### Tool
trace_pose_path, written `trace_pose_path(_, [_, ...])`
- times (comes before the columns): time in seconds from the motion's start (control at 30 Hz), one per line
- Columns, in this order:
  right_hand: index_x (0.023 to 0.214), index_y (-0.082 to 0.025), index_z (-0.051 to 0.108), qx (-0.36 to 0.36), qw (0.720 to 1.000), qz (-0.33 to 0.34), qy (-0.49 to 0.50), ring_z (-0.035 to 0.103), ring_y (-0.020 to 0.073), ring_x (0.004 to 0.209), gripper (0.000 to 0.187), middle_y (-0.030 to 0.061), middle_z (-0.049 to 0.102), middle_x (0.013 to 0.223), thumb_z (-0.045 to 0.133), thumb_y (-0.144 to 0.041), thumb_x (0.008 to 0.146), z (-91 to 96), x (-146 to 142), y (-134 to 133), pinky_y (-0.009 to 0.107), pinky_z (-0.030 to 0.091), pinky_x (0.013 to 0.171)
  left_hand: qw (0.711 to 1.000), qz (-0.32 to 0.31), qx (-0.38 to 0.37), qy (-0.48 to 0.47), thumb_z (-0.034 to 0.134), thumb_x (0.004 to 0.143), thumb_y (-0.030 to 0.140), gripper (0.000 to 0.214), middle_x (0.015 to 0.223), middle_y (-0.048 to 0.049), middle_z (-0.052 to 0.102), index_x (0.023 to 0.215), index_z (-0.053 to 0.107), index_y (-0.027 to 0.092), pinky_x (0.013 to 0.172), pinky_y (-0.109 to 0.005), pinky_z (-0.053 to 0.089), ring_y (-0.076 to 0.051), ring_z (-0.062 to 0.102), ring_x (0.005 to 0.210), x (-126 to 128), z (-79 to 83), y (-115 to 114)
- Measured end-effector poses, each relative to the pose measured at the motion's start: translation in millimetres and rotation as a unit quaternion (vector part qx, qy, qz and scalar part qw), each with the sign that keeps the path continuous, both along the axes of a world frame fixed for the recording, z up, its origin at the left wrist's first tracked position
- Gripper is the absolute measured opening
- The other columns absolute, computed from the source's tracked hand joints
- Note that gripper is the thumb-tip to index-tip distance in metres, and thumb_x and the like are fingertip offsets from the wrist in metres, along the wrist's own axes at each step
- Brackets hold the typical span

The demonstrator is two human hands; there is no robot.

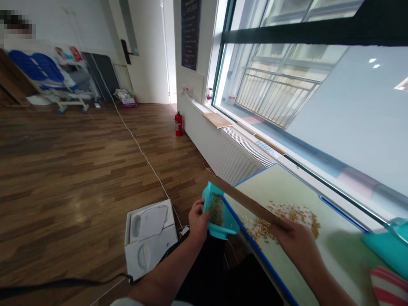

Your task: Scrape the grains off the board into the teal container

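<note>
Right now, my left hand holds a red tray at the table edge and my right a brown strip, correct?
No: the head view shows the tray in the left hand is teal, not red; the right hand holds the brown strip.

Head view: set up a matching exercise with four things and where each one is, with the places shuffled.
Things:
1. teal tray
2. brown strip
3. fire extinguisher
4. white box

Places:
A. stands on the floor beside the radiator
B. lies open on the floor, near the left forearm
C. held by the left hand at the edge of the table
D. held by the right hand, slanting over the grains

Pairs: 1-C, 2-D, 3-A, 4-B
</note>
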State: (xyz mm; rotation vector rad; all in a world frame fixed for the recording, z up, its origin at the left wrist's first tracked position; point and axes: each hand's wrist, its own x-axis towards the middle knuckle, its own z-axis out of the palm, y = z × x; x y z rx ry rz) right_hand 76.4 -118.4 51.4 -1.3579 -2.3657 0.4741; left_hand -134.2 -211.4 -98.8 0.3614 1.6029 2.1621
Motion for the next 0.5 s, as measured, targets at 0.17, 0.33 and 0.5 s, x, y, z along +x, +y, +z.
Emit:
trace_pose_path(0.17, [0.069, -0.019, 0.073, -0.017, 0.99, -0.123, 0.063, 0.054, 0.0179, 0.048, 0.029, 0.0003, 0.058, 0.047, 0.053, -0.041, 0.066, 7.3, 15, 6, 0.027, 0.038, 0.05, 0.997, -0.054, -0.05, -0.034, 0.051, 0.052, 0.014, 0.008, 0.101, -0.0051, 0.058, 0.045, 0.05, 0.017, 0.083, -0.032, 0.041, -0.022, 0.053, 0.096, -3, -2.1, 0])
trace_pose_path(0.33, [0.069, -0.019, 0.074, -0.027, 0.934, -0.331, 0.132, 0.057, 0.0209, 0.052, 0.026, 0.0014, 0.059, 0.047, 0.06, -0.04, 0.064, 12.9, 35, -23, 0.028, 0.038, 0.049, 0.98, -0.14, -0.097, -0.103, 0.053, 0.059, 0.021, 0.027, 0.112, -0.0066, 0.054, 0.083, 0.065, 0.019, 0.081, -0.033, 0.045, -0.023, 0.052, 0.104, 10, -6.9, -12])
trace_pose_path(0.5, [0.074, -0.016, 0.074, 0.017, 0.867, -0.467, 0.175, 0.064, 0.028, 0.066, 0.03, 0.0057, 0.067, 0.058, 0.065, -0.043, 0.065, -10.7, 37, -77, 0.031, 0.044, 0.05, 0.97, -0.179, -0.138, -0.089, 0.057, 0.067, 0.03, 0.035, 0.113, -0.0069, 0.053, 0.101, 0.058, 0.024, 0.09, -0.039, 0.043, -0.024, 0.052, 0.106, 8, -14.5, -24])
